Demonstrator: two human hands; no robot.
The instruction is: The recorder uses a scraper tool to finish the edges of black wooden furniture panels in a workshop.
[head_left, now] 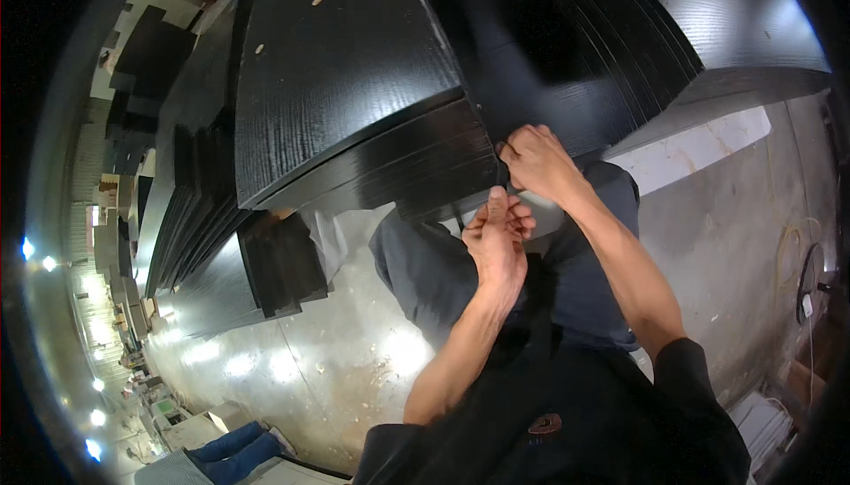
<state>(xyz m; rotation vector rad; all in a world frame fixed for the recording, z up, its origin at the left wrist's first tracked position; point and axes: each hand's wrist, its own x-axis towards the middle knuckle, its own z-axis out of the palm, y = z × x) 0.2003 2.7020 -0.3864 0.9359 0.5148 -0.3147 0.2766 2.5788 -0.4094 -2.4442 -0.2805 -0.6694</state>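
Note:
Black wood-grain panels fill the space before me, with a wide panel [345, 69] at the left and a dark board [407, 157] just beneath its front edge. At the board's right end, my right hand [540, 163] is closed in a pinch, its fingertips against the dark edge. Just below it, my left hand [498, 237] is turned palm up with fingers curled and the thumb pointing up toward the right hand. Something thin and dark seems to run between the fingertips; it is too small to name.
Stacked black boards [637, 51] stand at the right, with more dark panels [190, 184] at the left. A pale board [699, 150] lies on the concrete floor [354, 343]. At the lower left, a person in blue trousers [237, 456] is partly visible. A cable [809, 343] hangs far right.

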